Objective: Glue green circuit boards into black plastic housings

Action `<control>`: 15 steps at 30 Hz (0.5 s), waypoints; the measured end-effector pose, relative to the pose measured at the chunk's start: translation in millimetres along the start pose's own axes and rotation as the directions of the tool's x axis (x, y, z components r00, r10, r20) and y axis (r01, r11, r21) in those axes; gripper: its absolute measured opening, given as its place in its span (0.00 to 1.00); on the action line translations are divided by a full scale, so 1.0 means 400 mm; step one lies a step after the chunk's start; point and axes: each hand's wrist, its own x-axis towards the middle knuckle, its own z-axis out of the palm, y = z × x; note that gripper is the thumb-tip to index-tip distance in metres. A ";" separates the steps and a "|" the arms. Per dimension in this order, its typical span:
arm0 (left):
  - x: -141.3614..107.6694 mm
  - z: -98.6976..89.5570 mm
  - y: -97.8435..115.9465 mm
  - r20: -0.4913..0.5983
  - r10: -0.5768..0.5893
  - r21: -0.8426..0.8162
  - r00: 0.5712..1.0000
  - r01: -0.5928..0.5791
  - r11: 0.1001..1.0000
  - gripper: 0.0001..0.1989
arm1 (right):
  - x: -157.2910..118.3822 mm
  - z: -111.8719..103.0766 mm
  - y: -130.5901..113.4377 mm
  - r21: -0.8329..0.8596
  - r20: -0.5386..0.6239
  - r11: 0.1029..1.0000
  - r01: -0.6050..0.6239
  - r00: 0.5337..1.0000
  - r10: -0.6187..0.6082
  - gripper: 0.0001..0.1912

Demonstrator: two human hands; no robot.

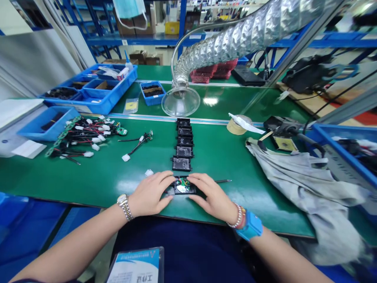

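Note:
A small black plastic housing [193,190] lies on the green bench in front of me, with a green circuit board [186,182] and thin coloured wires inside. My left hand [150,192] grips its left end, fingers on the far edge and thumb on the near side. At the right end, my right hand [214,197] holds it the same way. A dark cable [223,181] sticks out past my right fingers, and a white connector [149,172] rests beyond my left hand. Several black housings [182,163] stand in a column just beyond the one I hold.
Wired boards with white connectors [96,139] are heaped left, beside a blue bin [50,135]. A fume extraction hood [180,103] hangs over the bench behind the housings. Grey cloth [282,169], a tape roll [235,126] and a blue crate [332,151] are at right.

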 end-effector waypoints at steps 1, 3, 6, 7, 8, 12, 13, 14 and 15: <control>0.002 0.001 0.005 -0.002 0.012 0.020 1.000 -0.012 1.000 0.19 | -0.005 -0.008 0.005 0.001 -0.015 1.000 -0.008 1.000 0.008 0.18; 0.013 0.012 0.011 0.009 0.039 0.068 0.999 -0.040 0.997 0.19 | -0.008 -0.018 0.016 -0.026 -0.013 0.999 -0.033 0.999 0.032 0.18; 0.038 0.036 0.011 0.023 0.070 0.129 0.997 -0.073 0.989 0.16 | -0.003 -0.018 0.028 -0.079 0.044 0.996 -0.040 0.998 0.044 0.17; 0.043 0.043 0.011 0.023 0.079 0.138 0.997 -0.081 0.987 0.14 | -0.003 -0.015 0.028 -0.094 0.056 0.995 -0.037 0.998 0.042 0.16; 0.044 0.047 0.012 0.023 0.086 0.141 0.996 -0.088 0.986 0.14 | -0.004 -0.013 0.026 -0.105 0.062 0.994 -0.033 0.997 0.040 0.15; 0.002 0.047 0.046 0.074 0.104 0.079 0.992 -0.110 0.991 0.14 | -0.045 -0.015 -0.021 -0.116 0.105 0.993 -0.012 0.994 0.024 0.13; -0.015 0.045 0.060 0.099 0.109 0.053 0.989 -0.115 0.992 0.14 | -0.059 -0.020 -0.039 -0.113 0.129 0.994 -0.010 0.991 0.025 0.13; -0.031 0.042 0.074 0.120 0.114 0.025 0.986 -0.118 0.993 0.15 | -0.072 -0.028 -0.055 -0.109 0.159 0.994 -0.010 0.987 0.028 0.13; -0.043 0.038 0.084 0.135 0.123 -0.005 0.983 -0.123 0.992 0.17 | -0.079 -0.037 -0.068 -0.101 0.188 0.995 -0.007 0.982 0.026 0.13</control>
